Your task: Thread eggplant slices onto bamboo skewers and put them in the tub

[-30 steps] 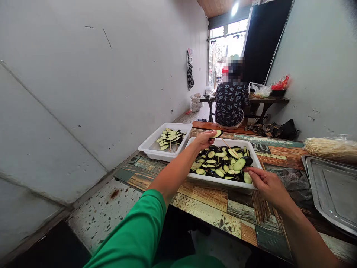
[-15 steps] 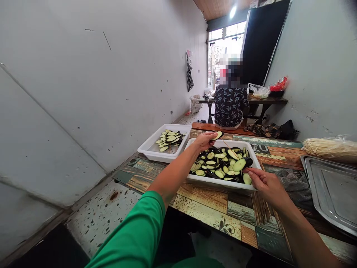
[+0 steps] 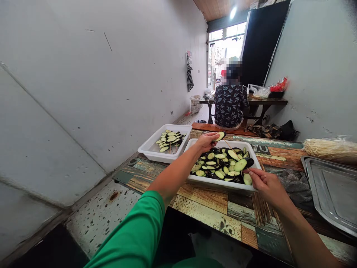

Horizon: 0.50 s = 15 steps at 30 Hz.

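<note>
My left hand [image 3: 206,142] is closed on the end of an eggplant slice [image 3: 221,136], above the far left part of a white tub [image 3: 223,184]. A thin wooden skewer [image 3: 231,146] runs down to the right from that slice. At the tub's right side, my right hand [image 3: 263,180] pinches a skewer that bears another eggplant slice [image 3: 240,165] with dark skin. Loose cut eggplant slices [image 3: 211,162] fill the tub beneath both hands. A second white tub [image 3: 149,146], on the left, holds skewered eggplant slices [image 3: 170,139].
Bare skewers [image 3: 261,210] lie on the patterned table [image 3: 206,197] beside a crumpled grey cloth [image 3: 295,184]. Metal trays [image 3: 334,190] and a bagged pale bundle [image 3: 330,148] are at the right. Another person [image 3: 231,106] sits ahead, facing away, at a dark table [image 3: 269,100].
My left hand has shifted slightly to the right with its eggplant slice. The right hand's slice has moved a touch to the right; both grips stay the same.
</note>
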{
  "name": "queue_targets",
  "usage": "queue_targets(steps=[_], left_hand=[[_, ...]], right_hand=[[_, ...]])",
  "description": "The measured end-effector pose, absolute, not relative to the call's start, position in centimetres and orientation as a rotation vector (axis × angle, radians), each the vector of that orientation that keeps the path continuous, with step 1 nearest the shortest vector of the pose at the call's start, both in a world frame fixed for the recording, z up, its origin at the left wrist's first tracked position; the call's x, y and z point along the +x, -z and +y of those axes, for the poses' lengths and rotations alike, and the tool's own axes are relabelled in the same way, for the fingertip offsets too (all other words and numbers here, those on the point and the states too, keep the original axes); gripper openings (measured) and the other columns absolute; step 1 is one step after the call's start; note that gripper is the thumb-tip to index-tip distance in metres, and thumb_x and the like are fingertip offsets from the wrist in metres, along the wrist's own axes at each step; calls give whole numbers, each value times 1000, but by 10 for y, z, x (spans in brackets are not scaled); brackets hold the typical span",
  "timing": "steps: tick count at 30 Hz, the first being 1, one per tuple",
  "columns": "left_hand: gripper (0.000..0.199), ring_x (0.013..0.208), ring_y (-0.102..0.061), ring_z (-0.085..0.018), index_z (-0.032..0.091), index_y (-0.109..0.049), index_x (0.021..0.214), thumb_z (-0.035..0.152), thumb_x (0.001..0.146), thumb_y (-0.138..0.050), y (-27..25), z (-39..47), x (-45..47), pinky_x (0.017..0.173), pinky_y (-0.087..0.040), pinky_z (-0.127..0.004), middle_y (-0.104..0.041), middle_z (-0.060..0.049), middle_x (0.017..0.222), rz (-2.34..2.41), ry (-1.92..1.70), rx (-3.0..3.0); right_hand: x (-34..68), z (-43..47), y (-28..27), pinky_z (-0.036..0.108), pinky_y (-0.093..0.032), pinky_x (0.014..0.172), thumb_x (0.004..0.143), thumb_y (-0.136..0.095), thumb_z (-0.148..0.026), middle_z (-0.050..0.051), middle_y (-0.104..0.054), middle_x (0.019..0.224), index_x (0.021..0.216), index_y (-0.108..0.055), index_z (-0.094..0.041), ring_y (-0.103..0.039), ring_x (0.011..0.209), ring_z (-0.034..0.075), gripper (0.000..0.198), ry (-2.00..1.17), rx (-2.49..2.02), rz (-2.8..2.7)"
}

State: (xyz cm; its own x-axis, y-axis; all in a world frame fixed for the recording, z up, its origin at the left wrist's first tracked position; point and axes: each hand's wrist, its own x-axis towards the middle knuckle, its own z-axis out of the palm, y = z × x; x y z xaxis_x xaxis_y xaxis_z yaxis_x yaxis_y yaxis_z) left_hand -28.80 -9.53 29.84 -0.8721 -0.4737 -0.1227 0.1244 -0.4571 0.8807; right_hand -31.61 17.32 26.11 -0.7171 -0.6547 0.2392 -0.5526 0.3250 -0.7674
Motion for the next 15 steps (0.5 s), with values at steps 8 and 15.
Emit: queue_targets(steps=[8,15], left_hand=[[18,53,-46,-4,10,-71,81,9,67,-83,-299,-92,-288,47,-30,-17,-64,-3,69,-1383,2404,496],[14,51,-45,-3,10,-72,79,10,69,-82,-297,-90,-289,45,-29,-16,-66,-5,71,-1407,2448,475]], right_hand=[[-318,173,-257,27,-33,46,82,-46,-49,0,-52,48,94,-78,-15,-46,47,16,48,1333,-1047,2468],[-317,173,-256,27,-31,45,82,-47,-50,0,-52,47,96,-77,-14,-46,47,16,49,1369,-1053,2430]])
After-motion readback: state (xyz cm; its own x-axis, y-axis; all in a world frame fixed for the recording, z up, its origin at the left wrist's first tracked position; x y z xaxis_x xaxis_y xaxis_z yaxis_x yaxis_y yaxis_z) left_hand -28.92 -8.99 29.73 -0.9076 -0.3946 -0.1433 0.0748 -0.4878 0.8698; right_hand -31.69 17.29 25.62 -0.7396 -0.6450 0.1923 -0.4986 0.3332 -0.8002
